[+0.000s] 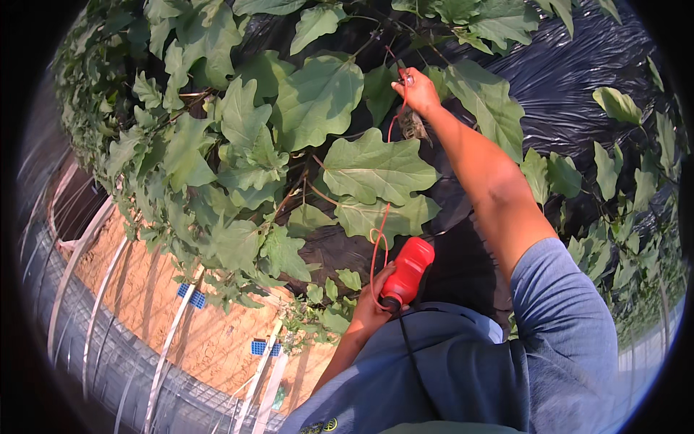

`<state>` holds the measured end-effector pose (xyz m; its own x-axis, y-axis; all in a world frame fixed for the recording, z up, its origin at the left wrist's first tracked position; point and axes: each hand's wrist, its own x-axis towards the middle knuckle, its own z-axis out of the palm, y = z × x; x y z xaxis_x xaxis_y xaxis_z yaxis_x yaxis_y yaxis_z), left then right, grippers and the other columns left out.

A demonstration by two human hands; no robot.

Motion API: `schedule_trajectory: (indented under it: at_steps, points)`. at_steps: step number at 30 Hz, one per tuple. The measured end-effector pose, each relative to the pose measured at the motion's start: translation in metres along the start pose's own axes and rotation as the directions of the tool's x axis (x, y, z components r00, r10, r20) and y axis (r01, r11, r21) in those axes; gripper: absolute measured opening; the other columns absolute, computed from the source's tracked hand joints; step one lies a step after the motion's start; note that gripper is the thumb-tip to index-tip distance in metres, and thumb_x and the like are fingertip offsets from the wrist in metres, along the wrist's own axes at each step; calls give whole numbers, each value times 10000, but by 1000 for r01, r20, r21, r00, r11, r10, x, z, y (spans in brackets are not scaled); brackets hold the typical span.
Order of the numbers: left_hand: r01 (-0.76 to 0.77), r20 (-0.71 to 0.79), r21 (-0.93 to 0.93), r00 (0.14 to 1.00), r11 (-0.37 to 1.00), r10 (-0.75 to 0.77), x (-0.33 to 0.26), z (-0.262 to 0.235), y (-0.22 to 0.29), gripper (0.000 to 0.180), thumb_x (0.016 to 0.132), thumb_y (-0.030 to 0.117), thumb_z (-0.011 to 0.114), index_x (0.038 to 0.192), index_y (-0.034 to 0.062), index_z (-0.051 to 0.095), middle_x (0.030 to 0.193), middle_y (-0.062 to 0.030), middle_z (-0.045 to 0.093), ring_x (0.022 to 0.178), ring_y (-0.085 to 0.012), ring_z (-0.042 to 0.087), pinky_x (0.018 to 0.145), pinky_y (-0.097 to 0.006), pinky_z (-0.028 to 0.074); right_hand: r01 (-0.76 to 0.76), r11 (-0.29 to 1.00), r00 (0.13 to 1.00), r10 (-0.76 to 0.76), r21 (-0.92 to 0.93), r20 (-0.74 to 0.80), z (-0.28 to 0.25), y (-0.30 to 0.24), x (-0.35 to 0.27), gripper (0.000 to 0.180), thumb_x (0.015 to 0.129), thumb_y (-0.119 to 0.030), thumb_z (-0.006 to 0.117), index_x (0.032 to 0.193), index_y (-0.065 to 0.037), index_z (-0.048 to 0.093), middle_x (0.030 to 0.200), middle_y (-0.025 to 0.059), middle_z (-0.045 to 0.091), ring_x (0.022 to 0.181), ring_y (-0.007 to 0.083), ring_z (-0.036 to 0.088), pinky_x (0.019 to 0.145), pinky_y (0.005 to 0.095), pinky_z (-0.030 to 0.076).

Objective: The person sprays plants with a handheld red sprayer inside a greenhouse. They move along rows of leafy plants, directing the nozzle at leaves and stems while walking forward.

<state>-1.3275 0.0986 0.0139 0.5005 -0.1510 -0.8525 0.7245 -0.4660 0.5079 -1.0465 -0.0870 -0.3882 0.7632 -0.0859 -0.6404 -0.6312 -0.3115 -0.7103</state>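
My left hand (367,312) is wrapped round the lower end of a red plastic bottle (413,262) with a dark cap, close to my body. A thin red string (374,262) loops beside the bottle and runs up past the leaves toward my right hand (419,92). That arm is stretched far forward, and its fingers are closed on the red string, among the plant stems. A small dark piece at the fingertips is too small to name. Broad green lobed leaves (376,168) of a plant that looks like eggplant hang between my two hands and hide part of the string.
Dense foliage (210,145) fills the left side. Shiny black plastic sheet (571,79) covers the ground at the upper right, with more plants (607,173) along the right. At lower left lie sandy soil (224,336), pale curved poles (173,325) and small blue plastic pieces (191,295).
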Motion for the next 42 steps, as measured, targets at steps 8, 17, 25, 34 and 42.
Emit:
schedule_trajectory:
  at_steps: [8,17,25,34,42]
  points:
    - [-133,-12,128,991,983,136,20,32,2,978,728,220,1036,1574,59,573,1651,-223,582,1474,-447,607,1226,-515,484,79,988,991,-93,-130,-100,17,-5,18,430,984,-425,802,1219,-69,750,1050,210,805,1051,468,758,915,529,613]
    - [-115,26,263,993,958,112,28,57,69,991,752,250,1026,1614,99,559,1667,-174,581,1530,-394,565,1253,-502,432,-19,963,986,-27,270,166,-63,6,-63,429,976,-314,867,1240,-35,676,846,91,724,766,229,695,751,418,574]
    - [-361,159,438,932,823,325,54,94,169,993,791,281,983,1657,140,519,1663,-163,580,1527,-373,554,1236,-533,412,398,902,910,-411,165,52,-261,-24,-233,359,968,-179,850,1245,2,710,990,124,741,889,238,741,837,371,588]
    - [-581,371,426,811,694,452,100,174,281,885,835,190,904,1637,155,531,1640,-119,606,1511,-359,563,1226,-514,398,392,919,863,-384,-44,-327,-463,-28,-305,358,987,-154,810,1282,17,700,1070,126,759,960,251,757,877,363,591]
    - [-589,355,433,807,682,472,137,209,384,972,753,335,1012,1595,139,567,1487,-151,692,1395,-380,636,1185,-531,437,323,935,820,-199,147,-537,-555,-65,-300,357,982,-173,834,1273,-14,700,1016,47,765,871,128,708,819,294,573]
